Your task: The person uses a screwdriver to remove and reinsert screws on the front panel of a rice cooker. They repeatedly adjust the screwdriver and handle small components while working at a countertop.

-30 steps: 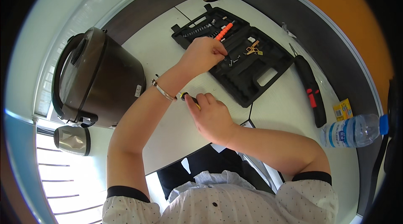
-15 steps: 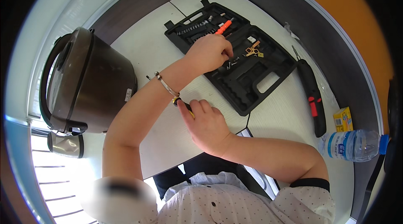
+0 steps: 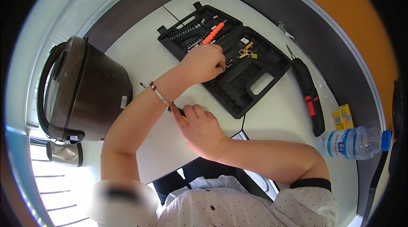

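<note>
My left hand (image 3: 203,62) reaches over the open black tool case (image 3: 244,80), its fingers pinched together beside some small screws (image 3: 229,62). Whatever the fingertips hold is hidden. Nearer to me, my right hand (image 3: 199,130) is closed round the black and yellow handle of a screwdriver (image 3: 185,119). Its dark shaft runs beneath my left wrist, and the tip comes out on the far side. In the case lie an orange flexible bit shaft (image 3: 213,34), rows of bits and sockets (image 3: 187,32), and several small brass-coloured metal pieces (image 3: 247,51).
A brown rice cooker (image 3: 95,93) stands at the left, with a metallic container (image 3: 64,154) below it. Along the right side lie a black and red power screwdriver (image 3: 309,95), a small yellow box (image 3: 342,117) and a plastic water bottle (image 3: 355,142). Dark partitions border the white table (image 3: 148,35).
My left hand has drawn back a little toward me over the case, uncovering more of the orange shaft. The right hand keeps its hold on the screwdriver. The whole view has shifted slightly.
</note>
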`<state>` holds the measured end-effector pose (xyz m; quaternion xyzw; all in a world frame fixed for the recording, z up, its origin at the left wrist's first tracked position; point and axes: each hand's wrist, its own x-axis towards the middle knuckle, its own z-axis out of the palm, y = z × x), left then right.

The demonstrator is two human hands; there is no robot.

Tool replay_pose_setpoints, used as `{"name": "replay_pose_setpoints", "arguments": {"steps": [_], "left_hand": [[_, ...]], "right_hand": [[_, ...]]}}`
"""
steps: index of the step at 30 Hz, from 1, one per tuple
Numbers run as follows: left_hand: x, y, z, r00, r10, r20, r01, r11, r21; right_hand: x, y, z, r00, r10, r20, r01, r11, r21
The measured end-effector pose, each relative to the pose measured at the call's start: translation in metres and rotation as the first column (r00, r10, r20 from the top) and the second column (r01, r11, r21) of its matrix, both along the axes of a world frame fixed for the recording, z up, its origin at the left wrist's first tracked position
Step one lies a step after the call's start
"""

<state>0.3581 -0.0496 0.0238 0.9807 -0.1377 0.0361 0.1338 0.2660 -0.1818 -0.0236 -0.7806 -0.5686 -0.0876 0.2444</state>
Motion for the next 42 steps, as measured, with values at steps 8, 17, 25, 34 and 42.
{"name": "replay_pose_setpoints", "arguments": {"steps": [8,17,25,34,42], "left_hand": [[0.009,0.004,0.004,0.997,-0.040,-0.068,0.032,0.993,-0.113],[0.058,-0.031,-0.005,0.946,-0.078,0.314,0.108,0.991,-0.077],[0.090,-0.040,-0.024,0.941,-0.172,0.292,0.121,0.976,0.183],[0.088,-0.029,-0.020,0.999,-0.034,0.040,0.047,0.926,-0.375],[0.066,-0.015,-0.007,0.937,-0.102,-0.334,-0.245,0.490,-0.836]], "right_hand": [[-0.001,-0.001,0.002,1.000,0.003,-0.007,-0.003,1.000,0.016],[-0.003,-0.001,-0.002,1.000,-0.009,-0.025,0.010,0.999,0.039],[-0.003,0.000,-0.004,0.998,-0.004,-0.055,0.007,0.999,0.043],[-0.003,0.000,-0.002,0.999,-0.012,-0.043,0.014,0.999,0.038],[-0.003,-0.001,-0.001,0.999,-0.027,0.029,0.028,0.999,-0.020]]}}
